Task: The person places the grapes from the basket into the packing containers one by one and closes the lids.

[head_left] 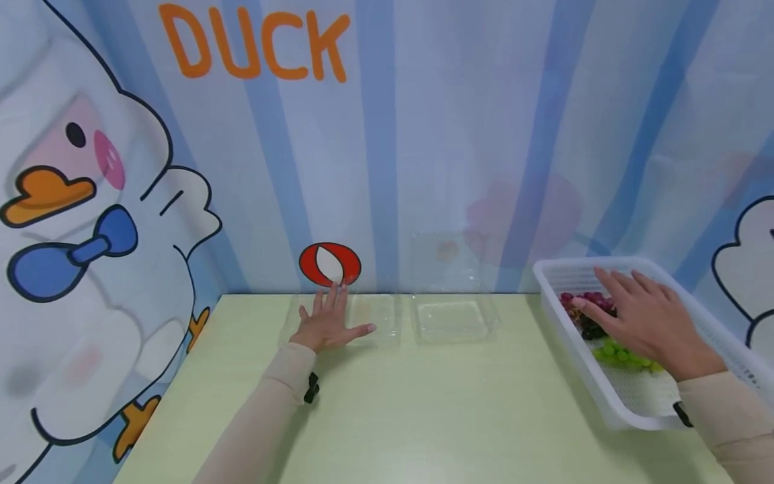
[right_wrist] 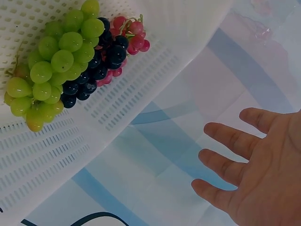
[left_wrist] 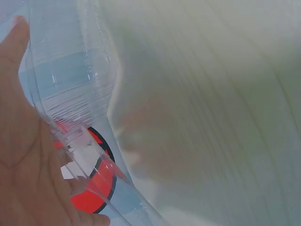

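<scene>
My left hand (head_left: pixel 326 325), its fingers spread, is at a clear plastic container (head_left: pixel 381 317) by the table's back edge. In the left wrist view the clear plastic (left_wrist: pixel 70 61) lies close against the palm; whether it touches is hard to tell. My right hand (head_left: pixel 653 326) hovers over a white basket (head_left: pixel 577 366), fingers extended and holding nothing. Inside that basket lie bunches of green grapes (right_wrist: pixel 61 59), black grapes (right_wrist: pixel 106 56) and red grapes (right_wrist: pixel 135 36), side by side. From the head view, the right hand partly covers them.
Another clear plastic container (head_left: pixel 450 319) stands right of the left hand, its lid (head_left: pixel 447 259) raised against the curtain. A curtain (head_left: pixel 417 148) with duck drawings hangs directly behind the pale green table (head_left: pixel 435 410). The basket's tall walls border the right side.
</scene>
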`<move>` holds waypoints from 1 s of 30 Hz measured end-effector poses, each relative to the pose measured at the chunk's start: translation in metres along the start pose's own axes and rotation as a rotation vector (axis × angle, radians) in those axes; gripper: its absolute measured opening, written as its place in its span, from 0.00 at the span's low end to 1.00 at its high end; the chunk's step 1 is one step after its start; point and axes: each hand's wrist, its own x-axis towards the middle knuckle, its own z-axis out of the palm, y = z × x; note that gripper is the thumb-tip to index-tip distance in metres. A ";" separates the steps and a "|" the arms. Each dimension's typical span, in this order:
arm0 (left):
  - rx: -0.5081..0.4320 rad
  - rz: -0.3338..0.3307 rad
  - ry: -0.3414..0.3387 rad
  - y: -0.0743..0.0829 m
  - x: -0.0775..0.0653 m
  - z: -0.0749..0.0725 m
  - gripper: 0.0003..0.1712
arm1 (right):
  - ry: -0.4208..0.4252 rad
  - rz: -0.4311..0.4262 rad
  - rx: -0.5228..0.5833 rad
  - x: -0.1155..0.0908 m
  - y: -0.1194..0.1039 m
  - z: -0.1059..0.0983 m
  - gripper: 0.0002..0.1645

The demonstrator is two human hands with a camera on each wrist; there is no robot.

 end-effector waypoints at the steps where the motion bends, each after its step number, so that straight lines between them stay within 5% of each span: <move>1: -0.001 -0.004 -0.003 -0.001 0.000 0.001 0.70 | -0.003 0.003 -0.001 0.001 0.000 0.000 0.54; 17: 0.026 -0.026 -0.100 0.003 -0.001 -0.007 0.72 | -0.089 0.023 -0.020 0.009 0.022 0.000 0.56; 30: 0.000 -0.040 -0.115 0.004 0.002 -0.005 0.74 | -0.171 0.039 -0.050 0.017 0.044 0.003 0.54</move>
